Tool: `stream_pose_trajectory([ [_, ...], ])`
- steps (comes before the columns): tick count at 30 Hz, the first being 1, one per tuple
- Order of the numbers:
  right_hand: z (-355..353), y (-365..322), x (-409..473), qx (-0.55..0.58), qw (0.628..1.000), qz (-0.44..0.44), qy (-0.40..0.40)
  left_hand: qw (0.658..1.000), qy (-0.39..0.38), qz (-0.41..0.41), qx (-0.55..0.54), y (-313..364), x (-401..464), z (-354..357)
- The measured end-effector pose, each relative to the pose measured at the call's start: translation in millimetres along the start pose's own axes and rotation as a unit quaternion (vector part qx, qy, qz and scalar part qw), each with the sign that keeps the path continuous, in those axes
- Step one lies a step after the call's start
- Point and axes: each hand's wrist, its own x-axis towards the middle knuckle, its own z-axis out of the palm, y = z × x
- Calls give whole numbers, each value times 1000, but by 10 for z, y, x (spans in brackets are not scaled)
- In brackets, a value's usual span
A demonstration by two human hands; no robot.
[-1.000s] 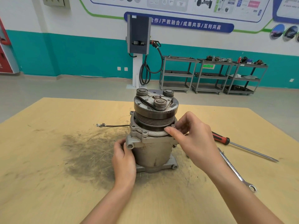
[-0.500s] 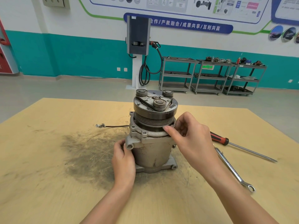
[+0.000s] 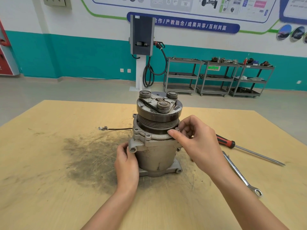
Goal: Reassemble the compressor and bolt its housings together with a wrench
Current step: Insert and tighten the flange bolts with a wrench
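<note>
- Grey cast-metal compressor (image 3: 155, 153), upright at frame centre; left hand (image 3: 127, 161) grips its side lug.
- Right hand (image 3: 197, 143) pinches a small upright bolt (image 3: 177, 129) at the flange's right edge.
- Long silver wrench (image 3: 240, 174) lies lower right, nearer that hand.

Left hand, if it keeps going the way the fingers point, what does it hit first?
Nothing to travel: the left hand already grips the compressor body just below the mounting lug. Pushing on would likely press into the lug and housing.

Our left hand (image 3: 127, 165) comes in from bottom center, fingers curled round the compressor (image 3: 156, 143) body's left side. Our right hand (image 3: 196, 143) reaches in from the lower right w/ forearm angled up, thumb & index pinching a small bolt (image 3: 177, 129) at the flange rim; other fingers curled.
</note>
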Motion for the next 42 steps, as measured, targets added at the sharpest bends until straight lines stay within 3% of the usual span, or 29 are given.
stream_pose_trajectory([
  [7,-28,17,-14,69,997,21,-20,1000,0,2,0,-7,0,-2],
  [12,42,-24,1,23,999,13,21,1000,6,1,3,-14,8,-1],
  [18,-11,-4,-57,22,999,-14,-21,1000,4,4,6,-9,7,0],
  [23,26,-39,3,-7,1000,7,13,1000,3,4,6,-9,14,-3],
  [31,-31,0,-47,43,999,-6,-30,1000,2,4,2,6,-7,-8],
  [36,5,-20,0,6,1000,-9,-2,1000,0,2,4,3,2,-4],
  [42,-46,-2,-30,5,999,-22,-40,1000,3,1,9,16,-4,-8],
])
